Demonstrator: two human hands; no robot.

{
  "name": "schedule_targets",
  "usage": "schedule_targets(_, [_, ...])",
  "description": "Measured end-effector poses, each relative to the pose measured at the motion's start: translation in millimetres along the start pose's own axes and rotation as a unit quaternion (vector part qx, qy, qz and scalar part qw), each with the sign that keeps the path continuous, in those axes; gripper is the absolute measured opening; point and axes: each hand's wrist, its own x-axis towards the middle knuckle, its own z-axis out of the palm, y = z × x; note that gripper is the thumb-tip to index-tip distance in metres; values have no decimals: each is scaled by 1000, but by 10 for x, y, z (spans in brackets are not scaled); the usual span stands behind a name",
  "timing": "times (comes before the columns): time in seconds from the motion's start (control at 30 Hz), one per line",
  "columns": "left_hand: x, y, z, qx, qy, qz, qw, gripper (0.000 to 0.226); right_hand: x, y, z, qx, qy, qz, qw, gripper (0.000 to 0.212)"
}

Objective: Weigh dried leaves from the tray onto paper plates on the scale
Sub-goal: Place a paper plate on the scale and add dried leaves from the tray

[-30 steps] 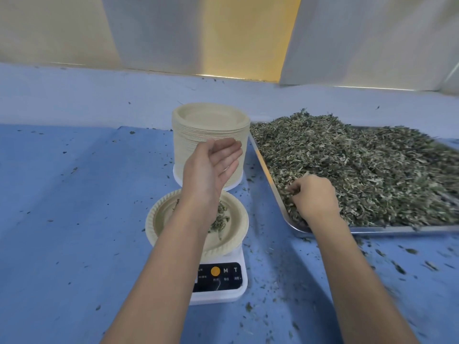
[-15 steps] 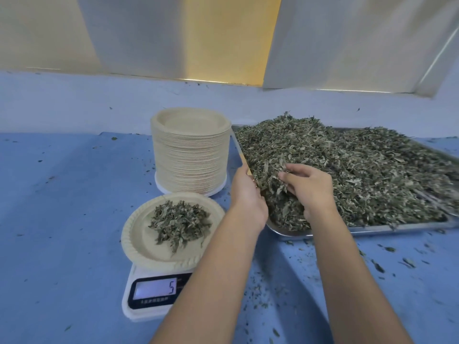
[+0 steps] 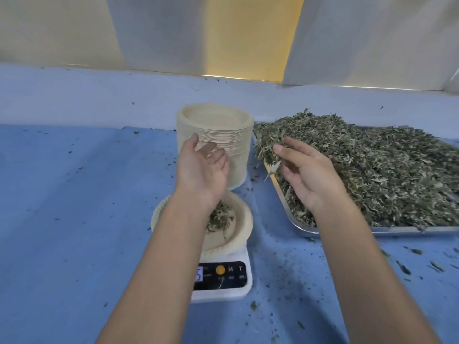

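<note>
A paper plate (image 3: 242, 232) sits on the white digital scale (image 3: 223, 291) and holds a small heap of dried leaves (image 3: 221, 219). My left hand (image 3: 202, 167) hovers above that plate, palm open toward the right, holding nothing. To the right lies a metal tray (image 3: 347, 230) piled with dried leaves (image 3: 372, 165). My right hand (image 3: 308, 177) is raised over the tray's left edge and holds a clump of dried leaves (image 3: 267, 150) between thumb and fingers. My left forearm hides part of the scale's display.
A tall stack of paper plates (image 3: 231, 135) stands just behind the scale, close to my left hand and the tray's corner. Loose leaf bits are scattered on the blue table (image 3: 74, 219). A pale wall runs along the back.
My left hand moved left from the tray's edge to above the plate on the scale. My right hand lifted a clump of leaves out of the tray.
</note>
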Motion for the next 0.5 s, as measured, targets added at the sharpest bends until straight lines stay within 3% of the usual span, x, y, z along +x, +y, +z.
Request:
schedule_targets(0.1, [-77, 141, -152, 9, -5, 10, 1000, 59, -95, 104, 215, -23, -66, 1, 998, 22])
schedule_targets(0.27, [-134, 274, -340, 45, 28, 34, 998, 54, -195, 333, 442, -162, -127, 0, 979, 22])
schedule_targets(0.5, [-135, 358, -475, 154, 90, 103, 979, 36, -267, 547, 508, -379, -177, -58, 907, 23])
